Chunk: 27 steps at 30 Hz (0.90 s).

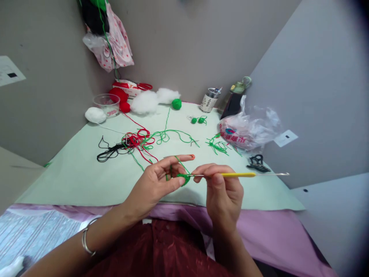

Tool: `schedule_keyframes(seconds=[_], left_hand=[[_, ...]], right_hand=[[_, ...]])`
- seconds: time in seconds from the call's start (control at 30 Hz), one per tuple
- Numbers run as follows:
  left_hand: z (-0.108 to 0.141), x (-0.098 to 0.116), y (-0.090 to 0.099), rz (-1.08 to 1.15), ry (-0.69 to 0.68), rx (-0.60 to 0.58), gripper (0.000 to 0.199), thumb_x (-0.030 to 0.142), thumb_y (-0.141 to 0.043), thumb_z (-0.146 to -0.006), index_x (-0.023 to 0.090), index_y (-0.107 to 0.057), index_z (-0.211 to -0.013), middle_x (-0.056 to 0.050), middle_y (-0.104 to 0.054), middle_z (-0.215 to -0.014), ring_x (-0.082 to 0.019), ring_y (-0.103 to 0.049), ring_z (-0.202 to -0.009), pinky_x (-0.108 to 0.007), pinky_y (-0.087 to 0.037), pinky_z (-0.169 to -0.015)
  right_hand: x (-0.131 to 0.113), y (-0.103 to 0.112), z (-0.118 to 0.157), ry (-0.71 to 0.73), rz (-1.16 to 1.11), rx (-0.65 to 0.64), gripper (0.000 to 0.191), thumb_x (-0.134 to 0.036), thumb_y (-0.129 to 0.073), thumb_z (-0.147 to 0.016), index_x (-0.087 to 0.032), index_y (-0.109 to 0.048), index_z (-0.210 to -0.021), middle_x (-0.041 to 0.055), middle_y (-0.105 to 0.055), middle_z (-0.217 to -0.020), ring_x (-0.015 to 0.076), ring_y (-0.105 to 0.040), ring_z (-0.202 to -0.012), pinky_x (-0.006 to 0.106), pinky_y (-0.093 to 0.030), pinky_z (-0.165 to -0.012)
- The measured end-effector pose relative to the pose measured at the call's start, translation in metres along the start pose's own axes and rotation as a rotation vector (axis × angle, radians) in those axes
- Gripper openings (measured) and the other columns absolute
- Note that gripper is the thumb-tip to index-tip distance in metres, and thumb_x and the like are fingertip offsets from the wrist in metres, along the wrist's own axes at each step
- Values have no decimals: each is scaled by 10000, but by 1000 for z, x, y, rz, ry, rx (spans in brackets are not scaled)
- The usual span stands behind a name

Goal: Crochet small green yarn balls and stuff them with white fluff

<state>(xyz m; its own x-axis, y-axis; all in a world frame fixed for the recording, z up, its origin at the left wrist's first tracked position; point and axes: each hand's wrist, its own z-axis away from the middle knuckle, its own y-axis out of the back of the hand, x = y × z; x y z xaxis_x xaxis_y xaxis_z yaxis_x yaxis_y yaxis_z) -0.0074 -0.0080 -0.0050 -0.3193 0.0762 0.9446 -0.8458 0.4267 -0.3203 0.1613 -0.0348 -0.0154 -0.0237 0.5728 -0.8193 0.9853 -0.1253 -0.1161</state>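
Note:
My left hand (pixel 161 177) pinches a small green crochet piece (pixel 183 178) between thumb and fingers. A strand of green yarn (pixel 182 164) runs over its raised index finger down to the piece. In my right hand (pixel 221 188) is a crochet hook (pixel 238 175) with a yellow handle, held like a pen. The hook's metal shaft reaches the green piece at its left end, and another hooked tip points right. Both hands are close together above the front part of the table. The stitches at the contact point are too small to make out.
Tangled red, black and green yarn (pixel 134 140) lies left of centre. Behind it are white stuffing (pixel 145 102), a clear tub (pixel 107 104) and a green yarn ball (pixel 177 104). A pen cup (pixel 210 100), plastic bag (pixel 245 129) and black claw clip (pixel 258 163) stand or lie to the right.

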Motion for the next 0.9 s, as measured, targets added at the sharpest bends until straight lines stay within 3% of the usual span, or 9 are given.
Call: schedule_keyframes(seconds=[0.27,0.47,0.7,0.8,0.9], left_hand=[[2,3,1,-172,-51,30,381,207,-718,-897,271,-712,-1272,1,-643,-923,-146,-580,-903,-270,-442,-865],[2,2,0,-296,-99,61,52,159,-677,-888,207,-687,-905,-10,-675,-1000,-135,-584,-915,-256,-446,-872],[1,-1,0,-364,-125,93,65,137,-657,-861,196,-670,-885,-28,-683,-1016,-141,-587,-910,-270,-453,-866],[1,-1,-1,-387,-147,84,184,117,-649,-851,193,-728,-999,-34,-679,-1000,-148,-583,-917,-281,-447,-872],[-2,-2,-1,-320,-99,80,303,139,-660,-859,200,-748,-1142,-24,-644,-957,-136,-551,-868,-272,-442,-832]], right_hand=[[-8,6,3,222,267,-145,205,-135,-536,-1006,-240,-703,-1061,52,-754,-950,202,-703,-885,373,-558,-758],[-4,10,3,315,329,-262,250,-64,-551,-979,-227,-689,-1108,58,-749,-970,192,-705,-950,351,-557,-795],[-1,11,2,353,371,-287,247,-61,-564,-968,-218,-692,-1110,90,-739,-1033,197,-707,-958,342,-574,-774],[-3,14,0,270,339,-330,257,-55,-543,-979,-231,-693,-1091,62,-748,-976,185,-708,-945,333,-581,-776],[3,12,3,322,350,-312,256,-65,-561,-975,-232,-697,-1114,75,-750,-1011,192,-714,-954,342,-592,-771]])
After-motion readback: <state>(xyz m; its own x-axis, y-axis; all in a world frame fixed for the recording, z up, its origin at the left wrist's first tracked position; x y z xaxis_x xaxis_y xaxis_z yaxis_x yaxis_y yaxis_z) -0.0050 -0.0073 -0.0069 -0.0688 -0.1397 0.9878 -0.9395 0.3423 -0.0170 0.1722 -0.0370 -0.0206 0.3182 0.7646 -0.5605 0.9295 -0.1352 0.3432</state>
